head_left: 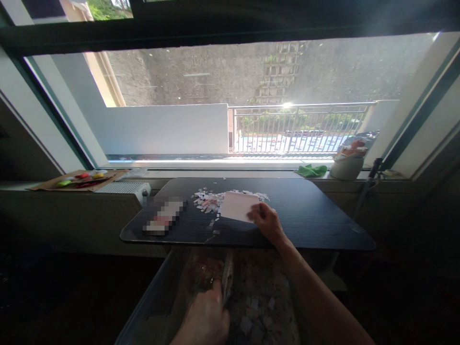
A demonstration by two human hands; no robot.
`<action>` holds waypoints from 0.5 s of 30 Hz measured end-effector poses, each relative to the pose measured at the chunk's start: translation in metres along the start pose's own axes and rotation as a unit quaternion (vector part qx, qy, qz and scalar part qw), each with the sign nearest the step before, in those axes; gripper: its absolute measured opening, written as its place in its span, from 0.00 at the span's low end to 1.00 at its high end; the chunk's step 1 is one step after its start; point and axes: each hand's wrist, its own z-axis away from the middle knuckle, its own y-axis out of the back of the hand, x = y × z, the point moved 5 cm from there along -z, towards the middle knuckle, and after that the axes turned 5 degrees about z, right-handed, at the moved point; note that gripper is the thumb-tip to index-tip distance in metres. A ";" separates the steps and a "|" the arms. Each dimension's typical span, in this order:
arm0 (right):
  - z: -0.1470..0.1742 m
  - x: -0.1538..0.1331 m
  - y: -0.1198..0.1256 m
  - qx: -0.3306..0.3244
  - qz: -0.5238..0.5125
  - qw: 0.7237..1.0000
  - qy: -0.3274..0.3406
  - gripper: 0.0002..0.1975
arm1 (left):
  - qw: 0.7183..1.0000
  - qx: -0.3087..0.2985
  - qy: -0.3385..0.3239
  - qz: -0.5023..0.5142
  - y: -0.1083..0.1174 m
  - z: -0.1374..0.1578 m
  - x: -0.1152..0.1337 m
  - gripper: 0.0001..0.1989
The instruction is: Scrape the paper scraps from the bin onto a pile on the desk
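Note:
My right hand is closed on the right edge of a pale pink paper card, fingers slightly blurred. The card is tilted over the dark table, against a heap of small white and pinkish paper scraps. Low in the view, in front of the table, my left hand is curled beside the upright light-coloured edge inside a clear plastic bin. What its fingers grip is hidden by shadow and blur. Loose paper pieces lie in the bin's right part.
A pixelated oblong item lies on the table's left side. The windowsill holds a green cloth and a whitish container. A cardboard sheet with colourful items rests at left, near a white radiator.

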 end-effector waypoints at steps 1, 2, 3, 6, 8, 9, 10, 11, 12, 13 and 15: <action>0.000 -0.003 -0.004 -0.026 -0.018 0.999 0.010 0.06 | 1.000 0.000 0.001 0.001 0.000 0.000 0.000 0.23; 0.000 -0.005 -0.007 -0.047 -0.028 0.998 0.019 0.06 | 1.000 0.001 0.001 0.001 0.001 0.000 0.000 0.23; 0.001 -0.007 -0.009 -0.059 -0.027 0.998 0.025 0.06 | 1.000 0.002 0.000 0.001 0.001 0.001 0.001 0.23; 0.000 -0.008 -0.005 -0.025 0.041 0.999 0.023 0.05 | 1.000 0.001 0.004 0.001 0.003 0.001 0.002 0.22; 0.001 -0.006 0.004 0.031 0.099 0.995 0.005 0.04 | 1.000 -0.005 0.011 -0.003 0.002 0.001 0.002 0.22; 0.001 -0.005 0.008 0.052 0.114 0.992 -0.002 0.04 | 1.000 -0.007 0.013 -0.005 0.002 0.001 0.002 0.22; 0.002 -0.004 0.010 0.064 0.115 0.991 -0.005 0.05 | 1.000 -0.006 0.013 -0.007 0.002 0.001 0.002 0.22; 0.002 -0.003 0.011 0.065 0.105 0.992 -0.003 0.06 | 1.000 -0.002 0.010 -0.008 0.002 0.001 0.002 0.23; 0.002 -0.003 0.010 0.058 0.086 0.995 0.001 0.06 | 1.000 0.004 0.008 -0.009 0.001 0.001 0.001 0.23; 0.001 -0.003 0.009 0.046 0.065 0.997 0.007 0.07 | 1.000 0.008 0.006 -0.008 0.001 0.000 0.001 0.24; -0.001 -0.003 0.003 0.023 0.031 0.999 0.016 0.08 | 1.000 0.007 0.007 -0.006 0.000 0.000 0.000 0.25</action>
